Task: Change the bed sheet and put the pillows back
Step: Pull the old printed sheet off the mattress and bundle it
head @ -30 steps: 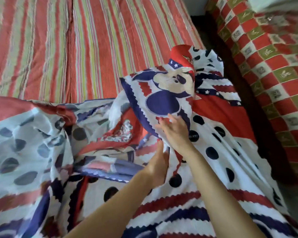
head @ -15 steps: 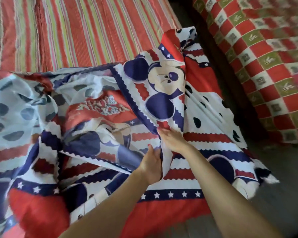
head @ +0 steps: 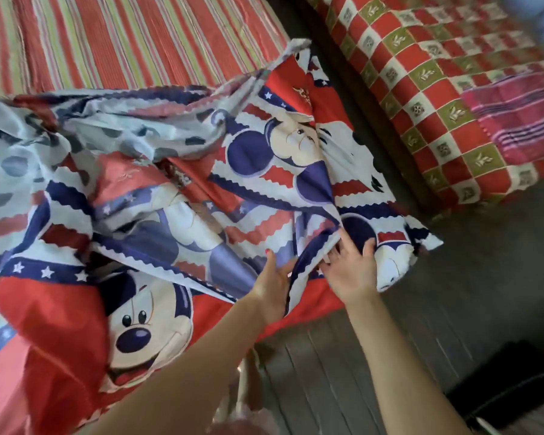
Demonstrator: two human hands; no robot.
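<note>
Left hand (head: 274,285) grips sheet (head: 258,221) fold (thumb up); right hand (head: 352,268) spread flat on sheet.

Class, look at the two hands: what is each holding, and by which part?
The left hand grips a fold of the cartoon bed sheet; the right hand lies spread flat on it.

The cartoon-print sheet (head: 157,215) runs off the picture's left and bottom edges and hides most of the striped mattress (head: 132,39) beneath it. A fold covers the left hand (head: 272,287)'s fingertips. The checked bed (head: 421,83) blurs toward the top right corner, cut off there.
</note>
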